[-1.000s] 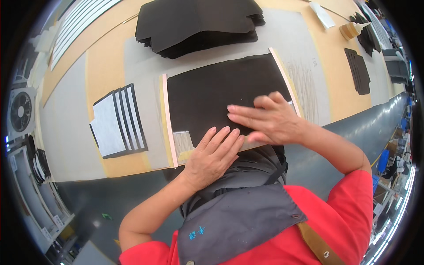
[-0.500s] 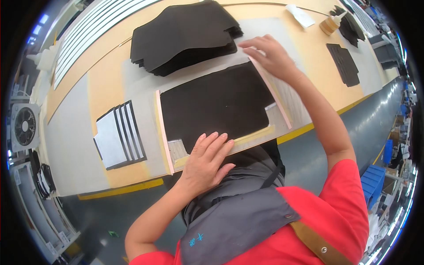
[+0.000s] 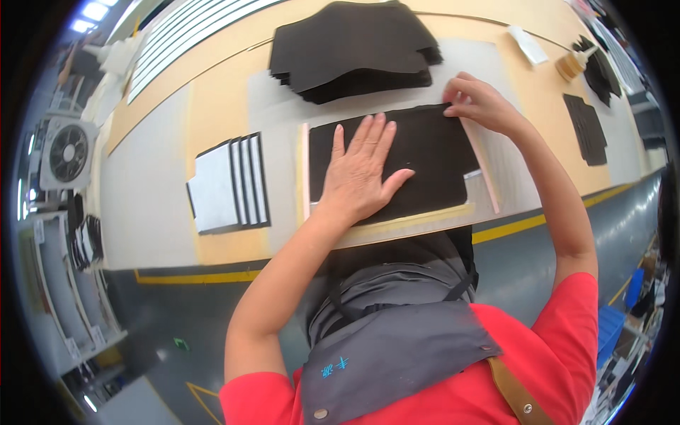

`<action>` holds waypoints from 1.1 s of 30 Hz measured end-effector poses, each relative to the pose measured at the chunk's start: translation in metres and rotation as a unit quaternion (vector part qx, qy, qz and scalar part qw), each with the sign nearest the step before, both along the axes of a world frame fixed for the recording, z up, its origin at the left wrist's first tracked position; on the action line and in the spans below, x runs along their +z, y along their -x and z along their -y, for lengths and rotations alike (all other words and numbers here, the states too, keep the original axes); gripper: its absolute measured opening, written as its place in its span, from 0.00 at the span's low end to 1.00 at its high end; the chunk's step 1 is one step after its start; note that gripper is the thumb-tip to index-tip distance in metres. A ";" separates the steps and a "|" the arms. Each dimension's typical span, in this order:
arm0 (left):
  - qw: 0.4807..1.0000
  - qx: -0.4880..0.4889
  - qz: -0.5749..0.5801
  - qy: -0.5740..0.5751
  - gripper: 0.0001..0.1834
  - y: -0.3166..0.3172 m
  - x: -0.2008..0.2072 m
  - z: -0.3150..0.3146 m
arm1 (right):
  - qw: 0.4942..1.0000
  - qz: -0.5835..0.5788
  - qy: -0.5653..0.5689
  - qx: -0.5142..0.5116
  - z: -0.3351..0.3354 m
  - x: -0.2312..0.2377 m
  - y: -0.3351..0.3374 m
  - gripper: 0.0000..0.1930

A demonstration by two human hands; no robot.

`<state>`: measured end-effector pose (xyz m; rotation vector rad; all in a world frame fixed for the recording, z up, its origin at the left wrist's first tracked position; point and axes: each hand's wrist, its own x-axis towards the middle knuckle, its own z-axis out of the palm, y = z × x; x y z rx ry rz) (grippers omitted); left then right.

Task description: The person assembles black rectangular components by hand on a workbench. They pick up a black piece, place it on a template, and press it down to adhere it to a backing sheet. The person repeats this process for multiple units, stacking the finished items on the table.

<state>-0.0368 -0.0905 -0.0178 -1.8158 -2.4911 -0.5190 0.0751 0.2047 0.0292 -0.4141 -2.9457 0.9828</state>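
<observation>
A black flat panel (image 3: 428, 159) with notched corners lies on the table in front of me, between two pale pink strips (image 3: 306, 166) at its left and right sides. My left hand (image 3: 358, 166) rests flat on the panel's left half, fingers spread, covering part of it. At the far right corner of the panel, my right hand (image 3: 478, 105) has its fingers bent, with thumb and fingertips pinching the edge. Just beyond the panel sits a thick stack of similar black pieces (image 3: 354, 46).
To the left lie overlapping white pieces with black edges (image 3: 216, 185). A bottle with a pointed nozzle (image 3: 571, 66), a white paper scrap (image 3: 528, 46) and small dark pieces (image 3: 585, 131) are at the right. White strips (image 3: 188, 35) line the far left. A fan (image 3: 69, 150) stands beyond the table's left end.
My left hand has moved from the panel's near edge forward onto its surface. My right hand has come down to the far right corner and pinched it. The view has shifted.
</observation>
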 end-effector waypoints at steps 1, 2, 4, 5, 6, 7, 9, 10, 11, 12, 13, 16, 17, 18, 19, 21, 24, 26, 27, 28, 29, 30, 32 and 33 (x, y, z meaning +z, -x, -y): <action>1.000 0.009 0.007 0.004 0.45 0.000 -0.001 -0.001 | 1.000 0.005 -0.004 0.004 -0.002 -0.001 0.002 0.09; 1.000 0.016 0.000 0.009 0.45 -0.001 -0.002 0.000 | 1.000 0.010 -0.009 0.008 -0.003 -0.002 0.004 0.09; 1.000 0.025 -0.013 0.011 0.45 -0.004 0.001 -0.002 | 1.000 0.016 -0.018 0.014 -0.008 0.000 0.005 0.09; 1.000 0.028 -0.013 0.003 0.44 -0.003 -0.001 -0.002 | 1.000 0.017 -0.019 0.018 -0.008 -0.001 0.005 0.09; 0.999 0.033 -0.003 0.007 0.43 -0.003 -0.002 0.000 | 0.999 0.018 -0.020 0.022 -0.008 -0.006 0.006 0.09; 0.999 0.033 0.007 0.006 0.43 -0.003 0.000 -0.001 | 0.999 -0.011 -0.039 0.032 -0.009 -0.008 0.004 0.08; 0.997 0.034 0.058 -0.032 0.41 0.001 0.001 0.002 | 0.993 -0.071 -0.080 0.051 -0.006 -0.019 0.000 0.08; 0.988 0.045 0.108 -0.098 0.36 0.004 0.003 0.006 | 0.997 -0.064 -0.036 0.013 0.000 -0.017 0.001 0.09; 0.979 0.062 0.124 -0.152 0.32 0.010 -0.003 0.011 | 0.998 -0.056 -0.013 -0.015 0.007 -0.016 0.003 0.10; 0.965 0.070 0.144 -0.206 0.28 0.013 -0.009 0.010 | 0.998 -0.047 0.008 -0.052 0.010 -0.011 0.000 0.10; 0.953 0.085 0.164 -0.242 0.24 0.013 -0.010 0.009 | 0.998 -0.056 -0.010 -0.040 0.008 -0.016 -0.006 0.10; 0.930 0.123 0.200 -0.284 0.17 0.012 -0.008 0.007 | 0.999 -0.017 -0.034 -0.030 0.000 -0.014 -0.005 0.09; 0.927 0.124 0.210 -0.286 0.16 0.013 -0.011 0.005 | 0.999 -0.001 -0.039 -0.031 -0.005 -0.015 -0.003 0.09; 0.924 0.131 0.217 -0.288 0.15 0.015 -0.010 0.007 | 0.999 0.014 -0.042 -0.026 -0.007 -0.015 0.002 0.09; 0.925 0.130 0.205 -0.294 0.14 0.015 -0.009 0.008 | 0.998 0.002 -0.055 -0.026 -0.006 -0.017 0.003 0.09; 0.921 0.131 0.211 -0.299 0.13 0.015 -0.007 0.009 | 0.996 -0.019 -0.083 -0.026 -0.002 -0.019 0.001 0.09; 0.910 0.150 0.216 -0.321 0.13 0.015 -0.001 0.012 | 0.986 -0.118 -0.099 -0.070 0.024 -0.003 -0.005 0.10; 0.899 0.175 0.211 -0.341 0.13 0.016 0.000 0.016 | 0.977 -0.106 0.118 -0.141 0.049 0.011 -0.013 0.13; 0.899 0.183 0.222 -0.330 0.18 0.017 -0.002 0.017 | 0.973 -0.100 0.153 -0.143 0.056 0.008 -0.022 0.13; 0.895 0.188 0.229 -0.335 0.20 0.019 -0.002 0.018 | 0.966 -0.097 0.188 -0.147 0.064 0.006 -0.030 0.13; 0.890 0.193 0.236 -0.340 0.22 0.018 -0.001 0.020 | 0.981 -0.106 0.101 -0.127 0.080 0.007 -0.039 0.12; 0.885 0.197 0.242 -0.346 0.24 0.019 0.002 0.021 | 0.988 -0.116 0.012 -0.105 0.094 0.012 -0.047 0.11; 0.853 0.229 0.307 -0.355 0.41 0.019 0.009 0.036 | 0.957 -0.280 -0.075 0.015 0.109 0.040 -0.050 0.09; 0.824 0.250 0.345 -0.375 0.45 0.019 0.014 0.043 | 0.960 -0.280 -0.025 -0.011 0.114 0.060 -0.051 0.09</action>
